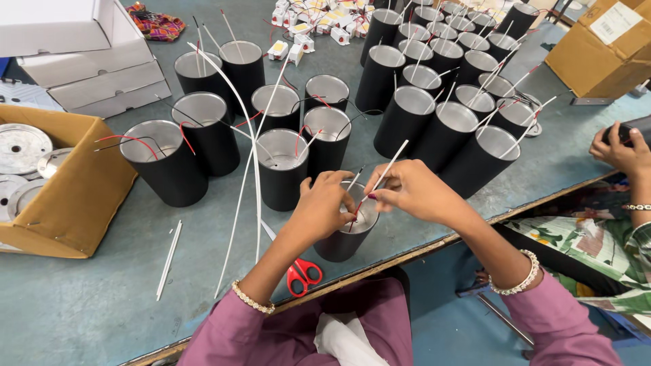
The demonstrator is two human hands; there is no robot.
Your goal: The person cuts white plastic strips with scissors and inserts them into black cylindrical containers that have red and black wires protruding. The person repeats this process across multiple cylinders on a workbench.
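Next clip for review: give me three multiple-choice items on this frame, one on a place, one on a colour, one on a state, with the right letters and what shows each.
1. Where do the red-handled scissors lie?
A. on the table near its front edge, below the left hand
B. inside the brown cardboard box
C. on the white cardboard boxes

2. What colour is the thin sleeve tube pinched in the right hand?
A. black
B. white
C. green

3. How does the black cylindrical housing under both hands stand?
A. on its side
B. upside down
C. upright, open end up

Answers: 1 A, the scissors rest on the blue-green table beside the housing. 2 B, the tube is white above the fingers. 3 C, its silver inside faces up.
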